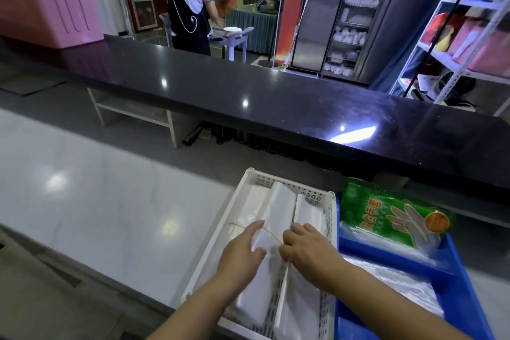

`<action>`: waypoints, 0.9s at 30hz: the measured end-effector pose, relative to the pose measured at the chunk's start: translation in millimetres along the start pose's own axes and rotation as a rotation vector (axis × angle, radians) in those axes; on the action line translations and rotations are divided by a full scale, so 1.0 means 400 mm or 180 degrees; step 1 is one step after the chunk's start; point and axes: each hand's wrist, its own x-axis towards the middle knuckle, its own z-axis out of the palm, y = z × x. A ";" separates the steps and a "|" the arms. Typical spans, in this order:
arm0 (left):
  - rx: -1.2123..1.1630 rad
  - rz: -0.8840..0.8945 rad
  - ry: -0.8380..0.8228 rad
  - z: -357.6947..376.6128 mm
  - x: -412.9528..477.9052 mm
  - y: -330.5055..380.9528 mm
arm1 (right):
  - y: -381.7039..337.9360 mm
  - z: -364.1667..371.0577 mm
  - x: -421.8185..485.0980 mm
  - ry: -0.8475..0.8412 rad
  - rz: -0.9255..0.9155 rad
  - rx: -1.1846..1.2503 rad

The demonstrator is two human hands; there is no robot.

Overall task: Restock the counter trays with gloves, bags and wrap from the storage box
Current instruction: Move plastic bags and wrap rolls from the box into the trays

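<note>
A white perforated tray (287,183) sits on the pale surface (110,201), packed with stacks of white bags (281,201) on either side of a lengthwise divider. Both hands work over the middle stack. The left hand (242,250) lies with fingers straight and thumb spread, pressing flat on the bags. The right hand (306,250) is curled, its thumb and forefinger pinching a thin yellow band (271,234) that stretches leftward across the stack, past the left fingertips.

Touching the white tray's right side is a blue tray (386,255) holding a green glove packet (386,215) propped at its far end and clear plastic packs (400,284) nearer the person. The forearms cover the near ends of the bag stacks.

Behind the trays runs a raised black surface (276,107) – glossy, with light reflections – and on its far left end stands a pink storage box (47,5), well apart from the hands. Beyond it, a person in a dark apron (190,3) stands facing away, near a steel cabinet (356,27) with its door open and metal shelving (469,36) on the right.
</note>
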 end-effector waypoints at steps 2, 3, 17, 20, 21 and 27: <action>-0.0036 -0.0022 -0.0098 0.031 -0.002 0.000 | 0.004 -0.005 -0.016 -0.0046 0.0097 -0.0051; -0.0018 -0.0062 -0.0105 0.043 -0.004 0.000 | 0.005 -0.004 -0.022 -0.0077 0.0138 -0.0039; 0.2280 0.0724 -0.0581 0.051 -0.012 0.003 | 0.004 0.018 -0.041 -0.0066 0.0660 0.0959; 0.1923 0.0691 0.0018 0.053 -0.032 0.025 | 0.019 0.030 -0.039 0.0073 0.0774 0.1075; 0.1833 0.0623 0.0136 0.059 -0.042 0.030 | 0.026 0.033 -0.036 0.0093 0.0818 0.1082; 0.1814 -0.0046 0.0015 0.100 -0.077 0.038 | 0.057 0.041 -0.013 0.0023 0.0755 0.1050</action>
